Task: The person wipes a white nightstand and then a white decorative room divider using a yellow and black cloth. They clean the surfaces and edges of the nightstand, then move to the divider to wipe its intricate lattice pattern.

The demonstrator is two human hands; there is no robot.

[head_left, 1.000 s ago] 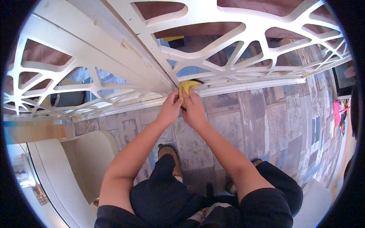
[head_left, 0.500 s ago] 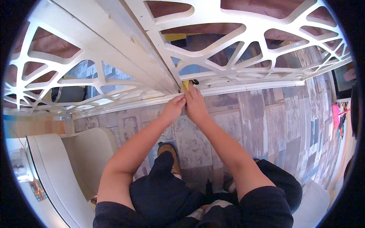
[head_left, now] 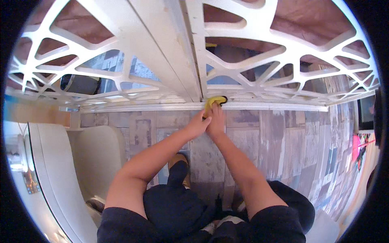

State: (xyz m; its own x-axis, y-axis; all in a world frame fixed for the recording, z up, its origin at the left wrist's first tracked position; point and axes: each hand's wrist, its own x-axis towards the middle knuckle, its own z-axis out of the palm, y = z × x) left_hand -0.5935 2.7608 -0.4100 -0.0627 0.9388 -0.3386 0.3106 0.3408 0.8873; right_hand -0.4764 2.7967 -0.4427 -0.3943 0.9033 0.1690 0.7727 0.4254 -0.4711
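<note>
A yellow cloth with a dark edge (head_left: 216,100) lies bunched over the white bottom rail (head_left: 263,106) of the lattice doors, at the foot of the upright where two panels meet. My right hand (head_left: 216,122) is closed on it, fingers pointing away from me. Beside it, my left hand (head_left: 197,124) is closed at the near end of the cloth, its fingertips against the right hand. Just beyond the cloth stands the right lattice panel (head_left: 295,73); the left lattice panel (head_left: 115,77) is on the other side of the upright (head_left: 178,52).
A cream chair (head_left: 103,150) stands at the left beside a glass-edged table (head_left: 42,174). Patchwork plank flooring (head_left: 243,137) runs under my feet. At the far right are a pink broom or dustpan (head_left: 356,146) and a dark-framed panel (head_left: 366,113). Reddish-brown fabric shows behind the lattice.
My view has shifted, so the doors sit further right. Both hands have drawn slightly back toward me, and more of the yellow cloth shows above the right fingers.
</note>
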